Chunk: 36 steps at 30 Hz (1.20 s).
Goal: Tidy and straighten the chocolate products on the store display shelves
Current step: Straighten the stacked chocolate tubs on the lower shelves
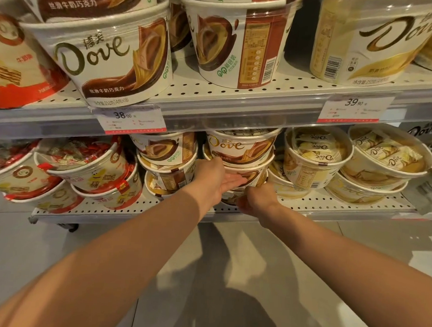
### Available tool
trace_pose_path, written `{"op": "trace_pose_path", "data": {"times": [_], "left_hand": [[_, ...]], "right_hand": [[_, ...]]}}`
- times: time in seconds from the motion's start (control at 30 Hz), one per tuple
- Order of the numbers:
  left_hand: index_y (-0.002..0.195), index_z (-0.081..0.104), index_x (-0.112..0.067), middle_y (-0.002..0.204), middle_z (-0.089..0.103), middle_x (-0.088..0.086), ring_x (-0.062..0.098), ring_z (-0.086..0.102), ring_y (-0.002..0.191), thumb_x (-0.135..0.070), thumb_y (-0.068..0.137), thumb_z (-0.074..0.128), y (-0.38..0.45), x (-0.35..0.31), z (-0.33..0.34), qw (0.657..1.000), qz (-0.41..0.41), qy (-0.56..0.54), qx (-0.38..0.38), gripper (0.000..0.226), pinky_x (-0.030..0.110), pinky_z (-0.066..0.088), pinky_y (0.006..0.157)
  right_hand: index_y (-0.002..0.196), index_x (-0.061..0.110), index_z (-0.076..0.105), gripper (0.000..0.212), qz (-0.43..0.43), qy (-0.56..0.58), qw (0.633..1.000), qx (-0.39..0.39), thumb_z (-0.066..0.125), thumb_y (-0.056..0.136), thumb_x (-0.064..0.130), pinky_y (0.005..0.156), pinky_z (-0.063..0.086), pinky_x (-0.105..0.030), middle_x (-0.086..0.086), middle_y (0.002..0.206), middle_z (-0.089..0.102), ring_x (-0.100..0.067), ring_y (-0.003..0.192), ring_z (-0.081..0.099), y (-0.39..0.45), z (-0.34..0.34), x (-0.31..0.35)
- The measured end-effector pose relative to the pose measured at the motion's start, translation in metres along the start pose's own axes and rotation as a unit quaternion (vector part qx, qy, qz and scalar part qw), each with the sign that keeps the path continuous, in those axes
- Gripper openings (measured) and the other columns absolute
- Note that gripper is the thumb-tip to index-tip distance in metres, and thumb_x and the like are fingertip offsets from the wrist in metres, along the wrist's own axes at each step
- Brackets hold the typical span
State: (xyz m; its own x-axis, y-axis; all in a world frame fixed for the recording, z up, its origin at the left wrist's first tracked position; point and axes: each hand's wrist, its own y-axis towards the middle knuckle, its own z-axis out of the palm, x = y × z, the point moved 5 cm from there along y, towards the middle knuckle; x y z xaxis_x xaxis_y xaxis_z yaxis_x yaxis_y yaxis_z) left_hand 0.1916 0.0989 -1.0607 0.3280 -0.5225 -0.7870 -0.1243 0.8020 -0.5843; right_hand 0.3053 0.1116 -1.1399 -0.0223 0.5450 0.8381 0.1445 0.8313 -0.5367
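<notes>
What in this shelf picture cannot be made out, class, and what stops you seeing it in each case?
- Right hand fingers: head view, curled behind its own knuckles against the brown tub; grip unclear.
- Bottom tub of that stack: hidden by both hands.
- Small print on the 38.00 price tag: too small, blurred.
- Red tub at upper left: cut off by the frame edge.

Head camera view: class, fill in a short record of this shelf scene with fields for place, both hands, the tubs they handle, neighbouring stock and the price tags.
place: lower shelf of a store display
left hand: fingers straight, laid against the brown Dove tub stack
right hand: at the base of the same stack, fingers hidden
stack: several tubs high, top one shows the logo
left neighbours: red tubs, tilted
right neighbours: cream Dove tubs, tilted
price tags: 38.00 and 39.90
</notes>
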Motion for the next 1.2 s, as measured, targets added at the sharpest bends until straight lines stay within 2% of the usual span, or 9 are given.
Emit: {"op": "trace_pose_path", "data": {"times": [0.13, 0.23, 0.37, 0.47, 0.57, 0.63, 0.8, 1.0, 1.2], "left_hand": [[0.143, 0.021, -0.008, 0.105, 0.061, 0.030, 0.030, 0.070, 0.065, 0.000, 0.097, 0.028, 0.001, -0.002, 0.004, 0.999, 0.029, 0.005, -0.013, 0.047, 0.033, 0.059, 0.053], [0.146, 0.017, -0.009, 0.096, 0.064, 0.028, 0.026, 0.070, 0.057, -0.003, 0.099, 0.029, -0.001, 0.003, 0.010, 0.999, 0.028, -0.007, -0.020, 0.049, 0.035, 0.059, 0.056], [0.145, 0.017, -0.007, 0.095, 0.063, 0.028, 0.030, 0.071, 0.069, -0.005, 0.098, 0.033, -0.003, 0.004, 0.006, 0.999, 0.037, 0.016, -0.006, 0.049, 0.033, 0.059, 0.053], [0.139, 0.020, -0.006, 0.115, 0.055, 0.033, 0.037, 0.066, 0.088, -0.009, 0.098, 0.039, -0.012, -0.005, -0.006, 0.988, 0.093, 0.122, -0.018, 0.046, 0.034, 0.058, 0.052], [0.146, 0.004, -0.017, 0.122, 0.056, 0.024, 0.022, 0.065, 0.071, -0.011, 0.096, 0.045, -0.023, -0.011, -0.015, 0.939, 0.205, 0.277, -0.004, 0.064, 0.023, 0.056, 0.051], [0.148, -0.001, -0.023, 0.119, 0.059, 0.019, 0.014, 0.065, 0.062, -0.014, 0.096, 0.049, -0.024, -0.013, -0.018, 0.922, 0.233, 0.308, 0.011, 0.073, 0.018, 0.052, 0.047], [0.149, 0.005, -0.017, 0.077, 0.065, 0.010, 0.009, 0.062, 0.047, -0.022, 0.085, 0.067, -0.010, -0.025, -0.019, 0.925, 0.202, 0.322, 0.005, 0.089, 0.020, 0.051, 0.047], [0.134, 0.039, -0.012, 0.109, 0.065, 0.015, 0.012, 0.065, 0.065, -0.012, 0.082, 0.069, -0.008, -0.019, -0.016, 0.935, 0.220, 0.276, -0.015, 0.060, 0.017, 0.054, 0.051], [0.121, 0.042, -0.013, 0.115, 0.062, 0.015, 0.020, 0.067, 0.082, -0.010, 0.083, 0.067, -0.017, -0.021, -0.016, 0.929, 0.247, 0.274, -0.015, 0.046, 0.015, 0.053, 0.051]], "right_hand": [[0.121, 0.005, 0.045, 0.036, -0.021, -0.006, 1.000, 0.005, 0.047, 0.087, 0.016, 0.041, 0.043, -0.022, -0.016, 0.088, 0.061, -0.018, 0.056, 0.054, 0.004, 0.000, 0.006], [0.112, 0.007, 0.046, 0.024, -0.037, -0.029, 0.999, 0.007, 0.046, 0.089, 0.012, 0.045, 0.040, -0.026, -0.011, 0.077, 0.056, -0.018, 0.056, 0.051, 0.001, -0.006, 0.011], [0.105, 0.009, 0.051, 0.017, -0.052, -0.095, 0.993, 0.037, 0.042, 0.091, 0.006, 0.055, 0.047, -0.032, -0.014, 0.078, 0.058, -0.022, 0.060, 0.054, -0.008, -0.018, 0.016], [0.109, 0.007, 0.056, 0.023, -0.186, -0.229, 0.955, -0.039, 0.043, 0.091, 0.012, 0.072, 0.053, -0.039, -0.015, 0.089, 0.065, -0.029, 0.081, 0.062, -0.036, -0.041, 0.033], [0.117, 0.013, 0.051, 0.025, -0.331, -0.159, 0.927, -0.072, 0.043, 0.094, 0.011, 0.073, 0.046, -0.029, 0.000, 0.089, 0.060, -0.013, 0.081, 0.056, -0.076, -0.054, 0.057], [0.129, 0.010, 0.045, 0.034, -0.363, -0.140, 0.917, -0.090, 0.040, 0.095, 0.010, 0.090, 0.042, -0.029, -0.002, 0.110, 0.054, -0.013, 0.101, 0.050, -0.080, -0.058, 0.073], [0.133, 0.016, 0.042, 0.049, -0.240, -0.039, 0.970, -0.004, 0.038, 0.088, -0.003, 0.103, 0.040, -0.044, -0.008, 0.129, 0.052, -0.027, 0.120, 0.048, -0.042, -0.046, 0.100], [0.126, 0.020, 0.051, 0.052, -0.166, -0.067, 0.983, 0.035, 0.035, 0.086, -0.009, 0.098, 0.045, -0.045, -0.008, 0.118, 0.060, -0.029, 0.112, 0.054, -0.025, -0.037, 0.103], [0.140, 0.015, 0.038, 0.071, -0.175, -0.110, 0.972, 0.112, 0.033, 0.079, -0.021, 0.098, 0.040, -0.034, -0.008, 0.136, 0.049, -0.027, 0.126, 0.043, -0.035, -0.042, 0.108]]}}
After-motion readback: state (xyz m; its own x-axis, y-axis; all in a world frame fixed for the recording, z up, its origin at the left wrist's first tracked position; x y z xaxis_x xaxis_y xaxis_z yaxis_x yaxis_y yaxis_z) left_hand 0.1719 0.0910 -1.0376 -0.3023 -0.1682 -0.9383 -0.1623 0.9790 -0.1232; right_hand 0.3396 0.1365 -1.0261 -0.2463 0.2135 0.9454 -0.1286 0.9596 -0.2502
